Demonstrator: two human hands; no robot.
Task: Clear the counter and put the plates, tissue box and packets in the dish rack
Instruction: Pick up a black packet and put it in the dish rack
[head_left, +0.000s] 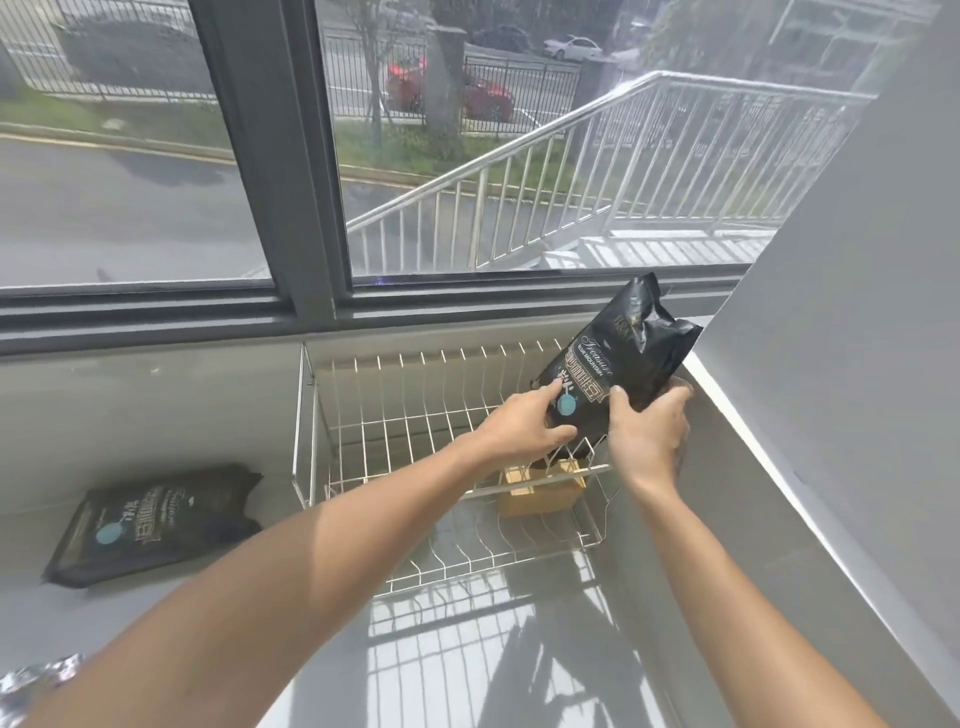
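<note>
Over the dish rack (363, 441), I see my left hand (519, 423) and right hand (649, 431) both gripping the black packet (613, 364), one on each side, standing up.

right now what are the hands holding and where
Both hands, left and right, grip the lower end of an upright black foil packet over the white wire dish rack.

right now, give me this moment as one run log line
step: racking packet | hands: left and right hold black packet upright over dish rack | remaining: second packet flat on counter
</note>
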